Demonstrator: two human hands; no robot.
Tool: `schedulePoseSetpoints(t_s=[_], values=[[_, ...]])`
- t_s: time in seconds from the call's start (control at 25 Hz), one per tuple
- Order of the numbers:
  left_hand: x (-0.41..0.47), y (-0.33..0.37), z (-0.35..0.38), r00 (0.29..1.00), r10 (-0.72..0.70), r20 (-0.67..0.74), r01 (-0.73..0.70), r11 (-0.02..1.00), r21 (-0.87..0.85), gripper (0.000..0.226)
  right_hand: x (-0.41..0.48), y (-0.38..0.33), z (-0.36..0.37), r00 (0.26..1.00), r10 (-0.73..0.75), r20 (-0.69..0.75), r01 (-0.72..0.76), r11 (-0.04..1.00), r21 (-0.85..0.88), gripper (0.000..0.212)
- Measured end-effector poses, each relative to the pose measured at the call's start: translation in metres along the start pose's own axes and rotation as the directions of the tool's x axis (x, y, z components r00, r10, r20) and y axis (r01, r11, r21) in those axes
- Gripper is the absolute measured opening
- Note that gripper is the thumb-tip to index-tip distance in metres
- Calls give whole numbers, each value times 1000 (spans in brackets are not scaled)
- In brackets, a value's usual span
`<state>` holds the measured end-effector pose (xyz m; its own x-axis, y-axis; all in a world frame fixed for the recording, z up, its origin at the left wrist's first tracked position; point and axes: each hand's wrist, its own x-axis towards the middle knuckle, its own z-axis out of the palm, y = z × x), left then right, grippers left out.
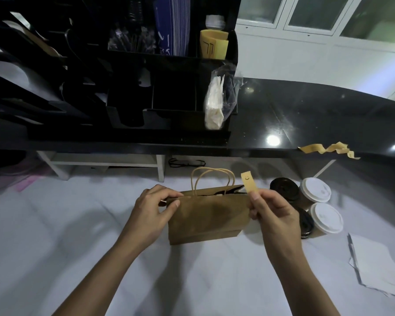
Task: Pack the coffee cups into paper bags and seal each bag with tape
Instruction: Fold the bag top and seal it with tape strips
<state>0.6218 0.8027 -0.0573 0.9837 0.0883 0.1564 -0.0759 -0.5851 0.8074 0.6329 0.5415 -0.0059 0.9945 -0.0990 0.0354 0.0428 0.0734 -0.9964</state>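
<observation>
A brown paper bag (209,218) with twine handles stands upright on the white counter (66,224), a dark lid showing inside its top. My left hand (152,208) pinches the bag's top left corner. My right hand (271,215) pinches a short strip of tan tape (249,183) with a smiley face, holding it upright beside the bag's top right corner. Several coffee cups stand to the right of the bag: two with white lids (316,190) (326,217) and two with black lids (284,188) (306,223).
A black shelf (306,115) runs above the counter, carrying a black organiser (146,76) with straws, sleeves and a napkin bag (214,103). A curled strip of tan tape backing (326,150) lies on its right edge. White paper sheets (379,265) lie at the right.
</observation>
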Motion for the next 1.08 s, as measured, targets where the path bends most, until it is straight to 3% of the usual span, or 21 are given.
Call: schedulePoseSetpoints(t_s=[0.36,0.52,0.72,0.92,1.08], values=[[-8,4,0,998,-33,-57,31,999,-31,17,-21,17,53,959,36,283,-46,999,29,5],[-11,8,0,990,-94,-103,82,990,-114,19,-20,28,86,956,129,262,-131,991,-10,7],[-14,8,-1,984,-99,-146,73,982,-174,28,-20,35,108,945,299,132,-305,952,26,9],[-15,2,-3,992,17,-126,-23,999,-46,38,-18,38,112,923,376,84,-378,926,6,11],[-13,1,-1,992,77,-98,-75,997,20,28,-20,41,112,908,411,84,-413,911,8,12]])
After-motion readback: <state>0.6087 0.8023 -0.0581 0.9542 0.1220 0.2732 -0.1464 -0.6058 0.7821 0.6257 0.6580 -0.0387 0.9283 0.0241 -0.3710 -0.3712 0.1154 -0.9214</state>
